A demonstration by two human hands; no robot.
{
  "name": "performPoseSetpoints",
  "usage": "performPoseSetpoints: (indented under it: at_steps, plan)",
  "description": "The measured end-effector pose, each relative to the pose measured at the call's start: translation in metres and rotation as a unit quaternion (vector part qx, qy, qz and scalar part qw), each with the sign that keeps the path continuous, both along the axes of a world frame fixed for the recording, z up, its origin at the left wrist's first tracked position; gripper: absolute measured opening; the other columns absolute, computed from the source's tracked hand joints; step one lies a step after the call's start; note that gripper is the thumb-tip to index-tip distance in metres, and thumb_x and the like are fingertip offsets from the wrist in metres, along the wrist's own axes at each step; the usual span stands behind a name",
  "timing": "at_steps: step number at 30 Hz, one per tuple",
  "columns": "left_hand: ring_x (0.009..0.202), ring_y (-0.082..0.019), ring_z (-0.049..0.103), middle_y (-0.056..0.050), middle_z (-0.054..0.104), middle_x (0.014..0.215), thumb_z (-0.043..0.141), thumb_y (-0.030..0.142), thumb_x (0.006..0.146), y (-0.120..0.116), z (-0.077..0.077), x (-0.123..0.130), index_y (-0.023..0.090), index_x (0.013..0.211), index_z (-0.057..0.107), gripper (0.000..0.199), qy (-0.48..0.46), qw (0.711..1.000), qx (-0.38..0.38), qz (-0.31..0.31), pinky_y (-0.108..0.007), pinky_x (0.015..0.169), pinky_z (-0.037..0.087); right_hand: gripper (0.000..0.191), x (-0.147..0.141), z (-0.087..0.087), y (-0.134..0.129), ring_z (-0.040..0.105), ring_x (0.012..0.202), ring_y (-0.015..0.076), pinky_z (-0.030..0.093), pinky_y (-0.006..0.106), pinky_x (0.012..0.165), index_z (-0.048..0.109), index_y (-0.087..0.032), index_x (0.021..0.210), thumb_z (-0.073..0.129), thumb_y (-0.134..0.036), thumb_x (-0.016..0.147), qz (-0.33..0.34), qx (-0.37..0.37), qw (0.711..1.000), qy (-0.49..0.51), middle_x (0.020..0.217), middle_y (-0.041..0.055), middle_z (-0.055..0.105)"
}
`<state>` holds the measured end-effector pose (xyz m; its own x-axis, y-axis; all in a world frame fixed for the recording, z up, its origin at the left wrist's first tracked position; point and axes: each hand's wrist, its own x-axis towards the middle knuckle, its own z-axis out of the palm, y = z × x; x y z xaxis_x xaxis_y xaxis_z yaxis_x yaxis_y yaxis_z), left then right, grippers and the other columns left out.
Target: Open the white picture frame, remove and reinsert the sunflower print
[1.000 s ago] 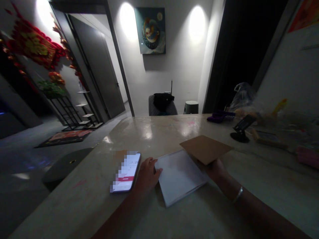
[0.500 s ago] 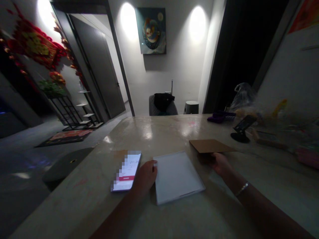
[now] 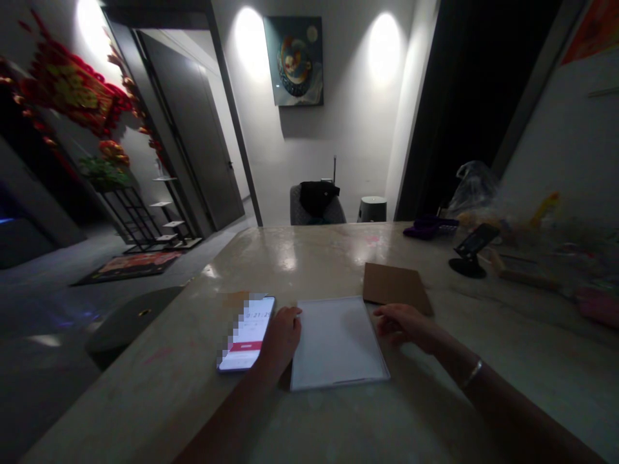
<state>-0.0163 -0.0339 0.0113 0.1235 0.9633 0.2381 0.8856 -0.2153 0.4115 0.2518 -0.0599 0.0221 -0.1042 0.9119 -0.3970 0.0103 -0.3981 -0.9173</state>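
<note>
A flat white square panel (image 3: 338,345) with a clear-looking rim lies on the table in front of me. My left hand (image 3: 285,332) is at its upper left edge, fingers curled and the fingertips on the rim. Just off the panel's right side hovers my right hand (image 3: 399,324), holding nothing, its fingers bent and somewhat apart. Behind that hand a brown cardboard sheet (image 3: 394,283) rests on the table, its near edge partly hidden by the hand. Whether the right fingertips touch the panel I cannot tell.
A lit phone (image 3: 251,335) lies left of my left hand. On the right stand a black phone stand (image 3: 471,254), a purple item (image 3: 428,227) and a clear plastic bag (image 3: 474,190). A stool (image 3: 130,319) is beside the table's left edge.
My right hand has let go of the cardboard sheet, which now lies on the table, and has come left toward the panel. The panel has turned slightly and sits straighter.
</note>
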Motion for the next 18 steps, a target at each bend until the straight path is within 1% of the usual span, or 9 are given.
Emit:
performPoseSetpoints:
  at_steps: [2, 4, 8, 13, 16, 18]
  plan:
    - [0.095, -0.017, 0.055, -0.01, 0.061, 0.098, 0.039, 0.011, 0.077, -0.001, 0.001, 0.0, 0.013, 0.096, 0.06, 0.028, -0.001, 1.0, -0.002, 0.0, -0.029, 0.087, 0.038, 0.017, -0.007, -0.002, -0.002, 0.058, 0.058, 0.0123, 0.042, 0.021, 0.045, 0.057, -0.015, 0.078, 0.048, -0.03, 0.076, 0.013, 0.055, 0.995, -0.087, 0.068, 0.0023, 0.06]
    - [0.095, -0.018, 0.055, -0.011, 0.061, 0.098, 0.039, 0.012, 0.078, -0.002, 0.002, 0.0, 0.012, 0.097, 0.059, 0.028, -0.003, 1.0, -0.005, 0.002, -0.029, 0.086, 0.039, 0.017, -0.012, -0.008, -0.001, 0.057, 0.057, 0.0118, 0.042, 0.021, 0.047, 0.058, -0.015, 0.077, 0.049, -0.029, 0.075, 0.022, 0.099, 0.984, -0.149, 0.068, 0.0024, 0.061]
    - [0.095, -0.019, 0.055, -0.012, 0.061, 0.097, 0.04, 0.015, 0.078, -0.002, 0.003, 0.0, 0.01, 0.099, 0.059, 0.028, -0.025, 1.0, -0.02, 0.0, -0.029, 0.083, 0.04, 0.02, -0.013, -0.022, 0.004, 0.058, 0.061, 0.0135, 0.045, 0.024, 0.056, 0.06, -0.015, 0.084, 0.051, -0.029, 0.072, 0.036, 0.199, 0.958, -0.204, 0.073, 0.0036, 0.064]
    - [0.096, -0.02, 0.054, -0.012, 0.06, 0.103, 0.046, 0.016, 0.074, -0.002, 0.001, 0.004, 0.012, 0.101, 0.059, 0.031, -0.093, 0.995, -0.028, -0.011, -0.032, 0.086, 0.038, 0.025, -0.01, -0.028, 0.007, 0.059, 0.069, 0.0163, 0.045, 0.027, 0.063, 0.06, -0.014, 0.088, 0.049, -0.029, 0.071, 0.019, 0.245, 0.939, -0.241, 0.077, 0.0056, 0.064]
    - [0.096, -0.021, 0.055, -0.012, 0.059, 0.108, 0.049, 0.015, 0.071, -0.003, -0.001, 0.007, 0.014, 0.107, 0.057, 0.037, -0.156, 0.985, -0.066, -0.016, -0.033, 0.086, 0.038, 0.028, -0.011, -0.032, 0.006, 0.059, 0.07, 0.0168, 0.045, 0.028, 0.066, 0.059, -0.014, 0.091, 0.048, -0.029, 0.071, 0.003, 0.275, 0.927, -0.255, 0.075, 0.0054, 0.062]
    - [0.099, -0.02, 0.055, -0.011, 0.057, 0.112, 0.048, 0.012, 0.07, -0.002, -0.002, 0.01, 0.014, 0.112, 0.053, 0.042, -0.213, 0.972, -0.099, -0.016, -0.032, 0.088, 0.038, 0.029, -0.012, -0.034, 0.006, 0.058, 0.071, 0.0168, 0.045, 0.028, 0.066, 0.058, -0.014, 0.093, 0.047, -0.028, 0.071, -0.001, 0.286, 0.922, -0.261, 0.076, 0.0052, 0.061]
